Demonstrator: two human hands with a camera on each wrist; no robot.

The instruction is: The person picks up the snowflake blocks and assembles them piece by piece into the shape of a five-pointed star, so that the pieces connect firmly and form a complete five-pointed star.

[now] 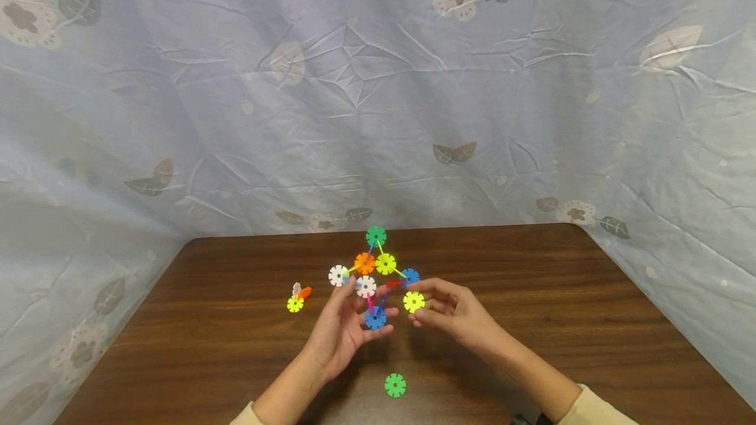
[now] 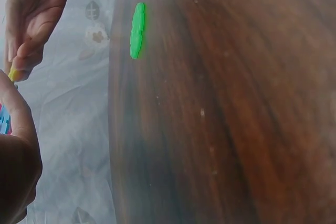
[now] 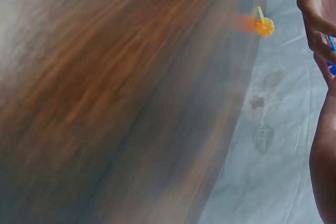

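Observation:
My left hand (image 1: 339, 340) holds a structure of notched plastic discs from below and the left, its fingers spread behind the lower part. Among its pieces are a green disc (image 1: 376, 236) on top, an orange disc (image 1: 364, 263), a white disc (image 1: 365, 286) and a blue disc (image 1: 375, 317) near the fingers. At the structure's right side, my right hand (image 1: 459, 315) pinches a yellow disc (image 1: 414, 302) between thumb and fingers. Whether that disc is joined to the structure I cannot tell. Both wrist views catch the hands only at their edges.
A loose green disc (image 1: 395, 385) lies flat on the wooden table (image 1: 236, 346), nearer me than the hands. To the left sits a small joined cluster with a yellow disc (image 1: 295, 303) and an orange piece (image 1: 304, 293). A patterned cloth (image 1: 378, 117) hangs behind the table.

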